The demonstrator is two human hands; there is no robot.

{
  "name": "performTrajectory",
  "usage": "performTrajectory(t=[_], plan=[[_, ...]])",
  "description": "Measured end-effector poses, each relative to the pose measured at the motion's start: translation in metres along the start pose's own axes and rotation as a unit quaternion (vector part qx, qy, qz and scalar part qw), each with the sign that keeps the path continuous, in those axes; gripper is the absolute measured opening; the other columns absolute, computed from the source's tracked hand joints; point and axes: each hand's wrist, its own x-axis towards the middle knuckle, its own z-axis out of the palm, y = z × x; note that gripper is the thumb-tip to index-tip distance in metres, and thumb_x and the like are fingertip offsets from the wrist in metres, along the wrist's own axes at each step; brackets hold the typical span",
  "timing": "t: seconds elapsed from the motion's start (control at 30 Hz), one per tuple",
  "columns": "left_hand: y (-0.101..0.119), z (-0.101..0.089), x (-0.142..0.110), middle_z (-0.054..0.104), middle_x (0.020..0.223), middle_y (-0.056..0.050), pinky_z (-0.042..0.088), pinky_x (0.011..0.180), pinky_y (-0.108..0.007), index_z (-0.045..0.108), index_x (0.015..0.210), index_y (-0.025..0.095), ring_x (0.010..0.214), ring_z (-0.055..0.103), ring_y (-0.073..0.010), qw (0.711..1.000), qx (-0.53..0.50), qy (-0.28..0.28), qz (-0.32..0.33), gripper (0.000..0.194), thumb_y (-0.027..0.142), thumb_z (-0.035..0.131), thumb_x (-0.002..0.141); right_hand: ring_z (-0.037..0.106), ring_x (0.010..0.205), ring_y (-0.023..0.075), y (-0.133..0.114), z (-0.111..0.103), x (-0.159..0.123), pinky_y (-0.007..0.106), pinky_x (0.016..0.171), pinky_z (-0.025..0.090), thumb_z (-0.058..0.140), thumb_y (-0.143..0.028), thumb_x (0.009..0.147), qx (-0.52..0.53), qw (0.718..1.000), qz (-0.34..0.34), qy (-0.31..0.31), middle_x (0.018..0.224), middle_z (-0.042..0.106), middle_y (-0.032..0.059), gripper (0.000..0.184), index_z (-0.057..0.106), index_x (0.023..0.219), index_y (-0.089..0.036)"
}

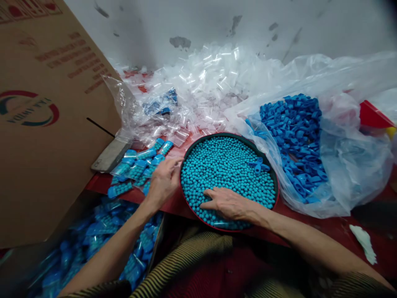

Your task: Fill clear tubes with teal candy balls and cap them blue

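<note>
My right hand (pixel 228 203) lies palm down in a round tub (pixel 276 194) full of small turquoise balls (pixel 217 165). Its thumb and a finger are spread apart among the balls, with the other fingertips partly hidden. Just below that hand, a clear tube (pixel 221 224) glints among the balls. Beside the tub's left rim is my left hand (pixel 164 182), its fingers curled; whatever they may hold is hidden. A few blue caps (pixel 259 165) rest on the balls at the right.
Filled tubes with blue caps (pixel 136 167) lie left of the tub, and many more fill a box (pixel 158 240) below. Clear empty tubes (pixel 211 78) heap at the back. A plastic bag (pixel 341 165) holds blue caps (pixel 294 124). A large carton (pixel 58 157) stands left.
</note>
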Motion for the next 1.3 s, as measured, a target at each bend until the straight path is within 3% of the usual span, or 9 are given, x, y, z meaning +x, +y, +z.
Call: performTrajectory(t=[0.13,0.27,0.43,0.5,0.63,0.77,1.0,1.2,1.3], plan=[[0.017,0.023,-0.003,0.06,0.089,-0.004,0.042,0.076,-0.027,0.054,0.103,0.017,0.081,0.055,-0.015,0.981,-0.141,-0.13,-0.012,0.028,0.021,0.037,0.081,0.046,0.085,0.0169,0.015,0.002,-0.003,0.029,0.074,0.039,0.051,-0.018,0.074,0.137,0.986,0.048,0.084,0.1,0.048,0.0084,0.04,0.045,0.114,-0.016],[0.03,0.051,0.0,0.06,0.095,-0.004,0.042,0.078,-0.026,0.051,0.108,0.017,0.086,0.055,-0.0158,0.934,-0.254,-0.25,-0.029,0.032,0.022,0.045,0.077,0.049,0.073,0.0128,0.027,0.0,-0.009,0.027,0.07,0.041,0.047,-0.019,0.077,0.319,0.915,0.141,0.201,0.086,0.053,0.0024,0.029,0.049,0.105,-0.017],[0.052,0.077,0.008,0.058,0.095,-0.003,0.039,0.081,-0.028,0.049,0.11,0.017,0.086,0.052,-0.0155,0.928,-0.298,-0.22,-0.027,0.033,0.021,0.042,0.078,0.052,0.053,0.0104,0.029,0.004,-0.01,0.023,0.051,0.043,0.044,-0.022,0.078,0.529,0.785,0.206,0.249,0.065,0.051,-0.0036,0.028,0.041,0.106,-0.018],[0.055,0.08,0.011,0.056,0.08,-0.001,0.041,0.071,-0.026,0.047,0.111,0.017,0.072,0.051,-0.0136,0.934,-0.286,-0.21,-0.047,0.034,0.024,0.043,0.078,0.051,0.049,0.0092,0.028,0.006,-0.012,0.022,0.048,0.042,0.046,-0.025,0.078,0.527,0.765,0.22,0.297,0.066,0.049,-0.0048,0.034,0.036,0.111,-0.021],[0.056,0.079,0.019,0.048,0.071,0.001,0.04,0.051,-0.02,0.048,0.105,0.016,0.058,0.045,-0.0096,0.891,-0.35,-0.276,-0.087,0.032,0.028,0.045,0.075,0.049,0.055,0.0082,0.032,0.003,-0.018,0.02,0.052,0.039,0.054,-0.024,0.075,0.437,0.803,0.227,0.337,0.064,0.047,-0.0055,0.028,0.046,0.102,-0.022],[0.055,0.079,0.024,0.047,0.075,0.001,0.034,0.038,-0.016,0.047,0.099,0.015,0.048,0.042,-0.0057,0.826,-0.4,-0.382,-0.111,0.029,0.029,0.045,0.074,0.045,0.043,0.0076,0.042,-0.003,-0.023,0.018,0.041,0.032,0.054,-0.026,0.074,0.455,0.83,0.237,0.217,0.053,0.044,-0.0086,0.021,0.044,0.092,-0.021],[0.047,0.083,0.021,0.048,0.074,0.003,0.036,0.044,-0.014,0.049,0.094,0.017,0.054,0.043,-0.0055,0.86,-0.345,-0.359,-0.112,0.022,0.023,0.046,0.073,0.052,0.064,0.012,0.05,-0.018,-0.043,0.02,0.056,0.034,0.053,-0.03,0.077,0.111,0.945,0.279,0.131,0.065,0.053,-0.0014,0.012,0.055,0.075,-0.018],[0.041,0.086,0.02,0.052,0.071,0.001,0.036,0.039,-0.015,0.043,0.101,0.016,0.045,0.049,-0.0059,0.807,-0.42,-0.357,-0.214,0.033,0.034,0.049,0.074,0.056,0.078,0.0195,0.076,-0.047,-0.07,0.027,0.061,0.038,0.043,-0.038,0.082,-0.113,0.852,0.502,0.099,0.091,0.055,0.0098,0.026,0.053,0.095,-0.018],[0.04,0.088,0.018,0.054,0.068,0.001,0.037,0.039,-0.016,0.043,0.1,0.015,0.046,0.052,-0.0074,0.797,-0.438,-0.348,-0.227,0.033,0.035,0.05,0.074,0.057,0.078,0.0218,0.083,-0.041,-0.064,0.028,0.059,0.04,0.047,-0.041,0.079,-0.134,0.836,0.527,0.069,0.089,0.054,0.0117,0.031,0.052,0.094,-0.015]])
